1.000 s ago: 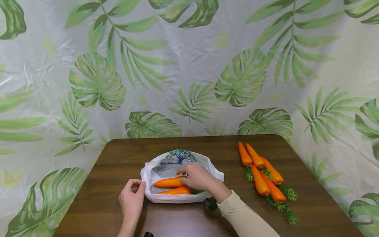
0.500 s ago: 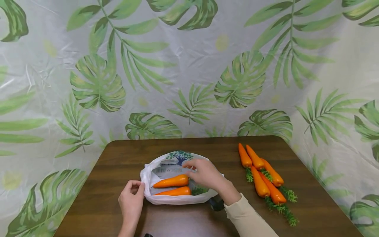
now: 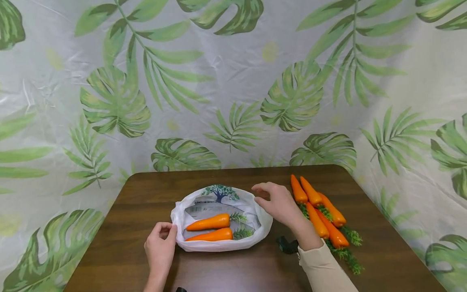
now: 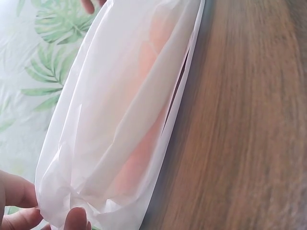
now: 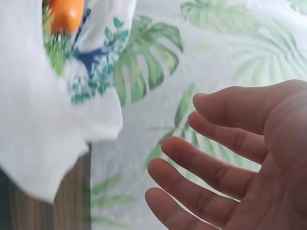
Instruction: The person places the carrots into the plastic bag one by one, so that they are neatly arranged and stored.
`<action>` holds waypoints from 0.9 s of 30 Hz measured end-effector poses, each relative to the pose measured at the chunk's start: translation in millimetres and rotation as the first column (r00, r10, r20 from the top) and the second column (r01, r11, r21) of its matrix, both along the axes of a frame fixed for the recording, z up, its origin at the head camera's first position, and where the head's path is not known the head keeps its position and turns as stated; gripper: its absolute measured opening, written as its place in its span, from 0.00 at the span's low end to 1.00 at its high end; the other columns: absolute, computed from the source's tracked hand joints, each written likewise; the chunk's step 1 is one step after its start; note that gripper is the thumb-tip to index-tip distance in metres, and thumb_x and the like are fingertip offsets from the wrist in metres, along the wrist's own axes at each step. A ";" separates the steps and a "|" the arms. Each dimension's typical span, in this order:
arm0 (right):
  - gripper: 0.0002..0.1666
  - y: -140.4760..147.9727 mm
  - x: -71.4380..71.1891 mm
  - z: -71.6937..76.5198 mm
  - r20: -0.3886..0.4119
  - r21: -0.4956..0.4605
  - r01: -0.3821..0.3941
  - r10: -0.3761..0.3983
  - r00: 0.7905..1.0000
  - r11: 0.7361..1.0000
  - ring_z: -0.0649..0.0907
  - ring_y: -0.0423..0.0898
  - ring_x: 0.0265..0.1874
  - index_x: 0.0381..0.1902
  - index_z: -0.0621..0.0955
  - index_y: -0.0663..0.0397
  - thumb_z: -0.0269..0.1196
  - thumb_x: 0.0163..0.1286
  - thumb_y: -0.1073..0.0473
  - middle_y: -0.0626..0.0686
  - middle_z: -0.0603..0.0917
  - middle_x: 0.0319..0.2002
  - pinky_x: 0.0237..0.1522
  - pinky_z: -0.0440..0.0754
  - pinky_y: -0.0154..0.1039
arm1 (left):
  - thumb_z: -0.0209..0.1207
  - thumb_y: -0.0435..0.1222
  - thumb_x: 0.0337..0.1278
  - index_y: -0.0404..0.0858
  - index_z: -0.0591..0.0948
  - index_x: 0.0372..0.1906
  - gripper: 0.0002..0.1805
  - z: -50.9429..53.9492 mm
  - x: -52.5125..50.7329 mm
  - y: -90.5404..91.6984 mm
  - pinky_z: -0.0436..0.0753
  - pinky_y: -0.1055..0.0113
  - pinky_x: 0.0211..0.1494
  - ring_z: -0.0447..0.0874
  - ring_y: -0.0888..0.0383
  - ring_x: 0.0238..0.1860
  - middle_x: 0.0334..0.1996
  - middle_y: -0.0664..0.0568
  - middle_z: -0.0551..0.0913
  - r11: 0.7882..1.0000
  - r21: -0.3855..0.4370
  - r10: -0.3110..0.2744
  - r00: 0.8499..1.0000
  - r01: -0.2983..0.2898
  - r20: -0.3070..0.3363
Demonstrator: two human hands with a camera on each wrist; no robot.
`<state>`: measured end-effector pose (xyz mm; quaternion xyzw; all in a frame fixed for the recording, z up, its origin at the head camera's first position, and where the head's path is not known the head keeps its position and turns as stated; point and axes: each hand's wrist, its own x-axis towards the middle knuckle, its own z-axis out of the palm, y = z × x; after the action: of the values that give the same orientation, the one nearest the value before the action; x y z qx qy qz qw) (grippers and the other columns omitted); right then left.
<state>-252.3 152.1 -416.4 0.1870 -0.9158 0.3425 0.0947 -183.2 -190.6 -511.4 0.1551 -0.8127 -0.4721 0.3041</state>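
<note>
A white plastic bag (image 3: pixel 265 232) with a printed tree lies with its mouth spread on the table. Inside it two orange carrots with green tops rest side by side, the upper carrot (image 3: pixel 208 222) and the lower carrot (image 3: pixel 209 235). My left hand (image 3: pixel 159 246) pinches the bag's left rim between thumb and fingers; the left wrist view shows the fingertips (image 4: pixel 76 219) at the bag's edge. Off the bag's right rim, my right hand (image 3: pixel 280 204) hovers with relaxed, parted fingers and holds nothing, as the right wrist view also shows.
Several more carrots (image 3: pixel 316 219) lie in a pile at the right of the brown wooden table (image 3: pixel 146 194), just beyond my right hand. A leaf-printed curtain (image 3: pixel 233 81) hangs behind the table. A black strap (image 3: pixel 287 245) sits at my right wrist.
My right hand has let go of the upper carrot, lifted out of the bag and moved right toward the pile. My left hand stays at the bag's rim.
</note>
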 end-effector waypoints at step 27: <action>0.29 105.0 -31.4 -23.3 0.091 0.075 0.267 -0.273 0.958 0.961 0.83 0.62 0.49 0.65 0.78 0.57 0.67 0.69 0.54 0.65 0.82 0.57 0.44 0.81 0.56 | 0.69 0.34 0.57 0.41 0.85 0.32 0.03 1.2 1.0 0.6 0.71 0.67 0.35 0.84 0.57 0.29 0.27 0.51 0.87 1.000 -0.021 -0.004 1.000 0.004 -0.004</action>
<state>-283.7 257.2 -439.8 0.0454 -0.9465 0.3070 0.0886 -182.2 -190.0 -510.1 0.1494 -0.8173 -0.4646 0.3065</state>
